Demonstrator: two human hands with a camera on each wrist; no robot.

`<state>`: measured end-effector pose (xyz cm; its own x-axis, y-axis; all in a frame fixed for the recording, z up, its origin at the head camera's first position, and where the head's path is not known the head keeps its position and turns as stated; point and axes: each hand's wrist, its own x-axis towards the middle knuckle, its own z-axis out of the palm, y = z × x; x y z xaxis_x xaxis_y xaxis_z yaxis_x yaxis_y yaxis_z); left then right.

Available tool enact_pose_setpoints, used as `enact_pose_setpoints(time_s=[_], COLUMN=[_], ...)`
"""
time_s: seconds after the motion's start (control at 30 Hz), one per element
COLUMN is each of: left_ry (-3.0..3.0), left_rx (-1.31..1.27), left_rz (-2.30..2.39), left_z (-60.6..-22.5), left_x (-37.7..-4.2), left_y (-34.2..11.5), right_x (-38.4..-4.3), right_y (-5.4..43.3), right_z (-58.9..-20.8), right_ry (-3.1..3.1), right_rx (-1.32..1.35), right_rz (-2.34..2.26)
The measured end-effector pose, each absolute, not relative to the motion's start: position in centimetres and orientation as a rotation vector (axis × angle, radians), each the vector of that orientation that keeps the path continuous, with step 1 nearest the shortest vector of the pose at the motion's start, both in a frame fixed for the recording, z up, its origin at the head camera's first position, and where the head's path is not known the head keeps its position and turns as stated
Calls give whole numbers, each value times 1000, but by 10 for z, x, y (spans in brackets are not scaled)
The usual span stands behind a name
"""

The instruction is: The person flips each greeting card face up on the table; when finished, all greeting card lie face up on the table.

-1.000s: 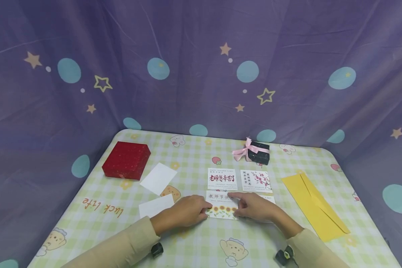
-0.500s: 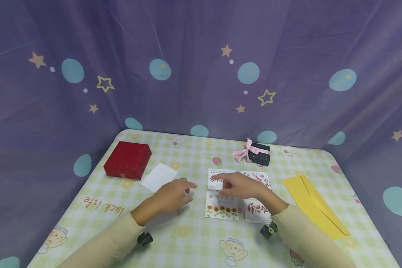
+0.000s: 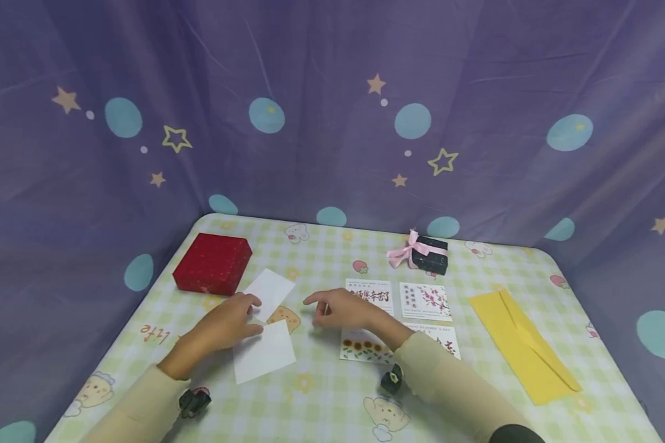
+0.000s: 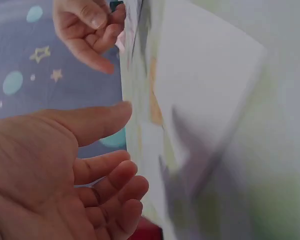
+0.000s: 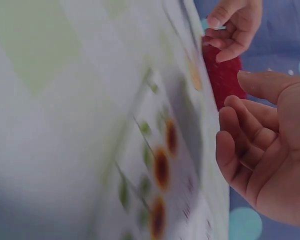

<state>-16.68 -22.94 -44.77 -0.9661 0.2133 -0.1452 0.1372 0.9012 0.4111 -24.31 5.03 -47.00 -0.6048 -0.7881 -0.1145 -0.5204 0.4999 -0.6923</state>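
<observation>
I see the right hand (image 5: 275, 155), fingers loosely bent, against the visible edge of the table (image 5: 40, 150). Farther off along that edge I make out the left hand (image 5: 240, 27), partly covering a red box (image 5: 221, 77). A sunflower card (image 5: 160, 170) lies on the table, too blurred for me to read; beyond the edge hangs a purple backdrop (image 5: 285, 35).

A blank white rectangular paper card (image 3: 267, 358) lies slightly skewed, lower left of the frame's centre. Just above it, another blank white paper card (image 3: 274, 288) lies diagonally. A white card printed with orange sunflowers (image 3: 357, 352) lies at lower centre, partly covered.
</observation>
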Motion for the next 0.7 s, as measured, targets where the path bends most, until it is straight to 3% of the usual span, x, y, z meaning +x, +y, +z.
enact_pose_setpoints(time_s=[0.3, 0.7], left_ry=[2816, 2829], left_rx=[285, 250], left_rz=[690, 569], left_z=[-458, -466], left_x=[-147, -137], left_y=[-263, -262], right_x=[-233, -223], right_y=[9, -7], right_z=[-485, -487], right_ry=[2352, 2484], right_rx=[-1165, -1145], right_rz=[-791, -594])
